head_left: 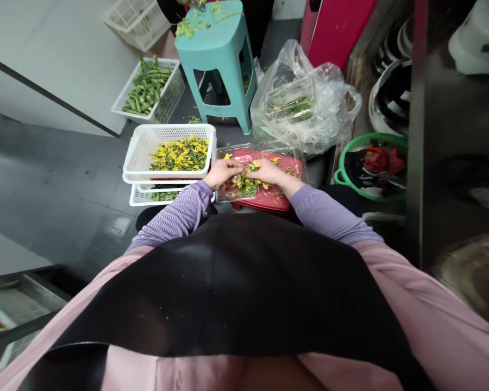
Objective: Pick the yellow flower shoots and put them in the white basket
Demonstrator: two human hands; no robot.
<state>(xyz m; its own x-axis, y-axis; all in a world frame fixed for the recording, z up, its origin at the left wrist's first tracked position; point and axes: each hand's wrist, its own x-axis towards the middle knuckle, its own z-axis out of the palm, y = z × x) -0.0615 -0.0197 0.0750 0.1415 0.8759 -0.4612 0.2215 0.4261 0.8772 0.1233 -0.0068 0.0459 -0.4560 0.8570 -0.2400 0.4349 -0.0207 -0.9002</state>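
Note:
Both my hands are close together over a clear plastic container point(224, 193) on a red stool point(277, 203). My left hand point(224, 172) is closed in a pinch at the left of some yellow-flowered green sprigs point(248, 182); what exactly its fingertips hold is too small to make out. My right hand point(267, 172) has its fingers closed around some of these sprigs. More green and yellow pieces lie in the container below. Just left of my left hand, a white basket point(136, 146) holds a heap of yellow-flowered sprigs point(181, 153).
A teal stool point(209, 46) with leafy scraps stands ahead. Beyond the baskets, another white basket point(173, 68) holds green stalks point(146, 87). A plastic bag point(330, 103) with a clear box point(291, 103) lies ahead right. At right are a green basin point(344, 157) and a shelf edge point(416, 136).

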